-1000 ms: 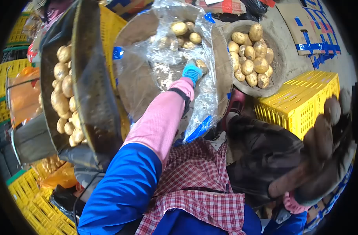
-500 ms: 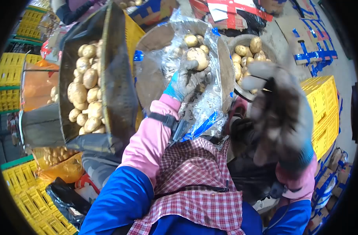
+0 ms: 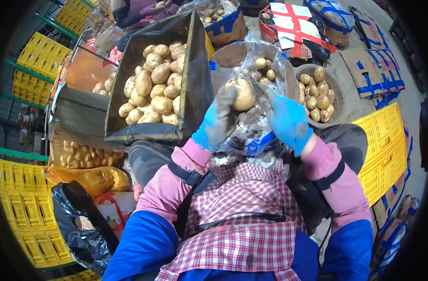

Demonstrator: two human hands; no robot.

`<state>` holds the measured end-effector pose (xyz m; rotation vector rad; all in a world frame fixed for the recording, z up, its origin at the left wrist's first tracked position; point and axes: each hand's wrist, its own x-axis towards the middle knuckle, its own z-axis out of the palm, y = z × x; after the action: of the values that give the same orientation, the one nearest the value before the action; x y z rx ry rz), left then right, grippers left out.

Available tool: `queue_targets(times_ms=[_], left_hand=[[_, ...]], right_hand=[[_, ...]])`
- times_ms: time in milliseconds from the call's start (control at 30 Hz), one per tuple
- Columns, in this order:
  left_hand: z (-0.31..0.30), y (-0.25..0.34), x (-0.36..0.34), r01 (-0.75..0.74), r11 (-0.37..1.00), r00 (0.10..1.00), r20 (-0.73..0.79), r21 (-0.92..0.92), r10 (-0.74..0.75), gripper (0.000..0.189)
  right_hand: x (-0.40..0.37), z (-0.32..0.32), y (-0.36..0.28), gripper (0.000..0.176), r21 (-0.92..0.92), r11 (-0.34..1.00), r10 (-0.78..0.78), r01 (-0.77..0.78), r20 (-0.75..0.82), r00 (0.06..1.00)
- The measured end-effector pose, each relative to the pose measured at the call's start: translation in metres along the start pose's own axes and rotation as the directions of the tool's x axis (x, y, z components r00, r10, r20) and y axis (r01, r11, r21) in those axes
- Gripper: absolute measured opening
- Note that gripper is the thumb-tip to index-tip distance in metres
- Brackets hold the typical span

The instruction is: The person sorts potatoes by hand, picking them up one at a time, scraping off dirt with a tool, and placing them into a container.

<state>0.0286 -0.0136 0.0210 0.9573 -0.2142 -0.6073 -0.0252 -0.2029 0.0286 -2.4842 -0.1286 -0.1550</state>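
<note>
My left hand [image 3: 222, 114], in a grey and blue glove, is closed around a large pale potato [image 3: 244, 93]. Close by on the right, my right hand [image 3: 286, 119] in a blue-backed glove points toward that potato; its fingers are partly turned away and blurred. Both hands are over a round, plastic-lined tub [image 3: 228, 54]. Several smaller potatoes [image 3: 260, 63] lie at its far side, with dirt and wet plastic nearer me.
Left stands a dark-lined crate [image 3: 193, 42] of potatoes. A round basin [image 3: 338, 100] of potatoes is to the right, beside yellow crates [image 3: 382, 140]. Black plastic [image 3: 85, 234] lies at lower left. Another person [image 3: 143, 14] sits at the back left.
My right hand has come down and left from its raised place, beside the potato. My left hand still holds the potato, now turned and nearer me. The view has shifted.
</note>
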Motion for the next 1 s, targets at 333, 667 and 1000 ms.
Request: queue_targets(times_ms=[333, 667, 1000], left_hand=[[-0.013, 0.007, -0.041, -0.168, 0.970, 0.982, 0.056, -0.174, 0.180, 0.064], [-0.019, 0.000, -0.038, -0.225, 0.973, 0.974, 0.037, 0.053, 0.224, 0.071], [-0.007, -0.016, -0.039, -0.172, 0.979, 0.985, -0.034, -0.110, 0.169, 0.068]], right_hand=[[-0.002, 0.029, -0.012, 0.045, 0.846, 0.413, 0.100, -0.336, 0.325, 0.940], [-0.012, 0.029, -0.008, 0.041, 0.904, 0.426, -0.250, -0.032, 0.152, 0.956], [-0.023, 0.049, -0.013, 0.063, 0.774, 0.632, -0.165, 0.047, 0.074, 0.983]])
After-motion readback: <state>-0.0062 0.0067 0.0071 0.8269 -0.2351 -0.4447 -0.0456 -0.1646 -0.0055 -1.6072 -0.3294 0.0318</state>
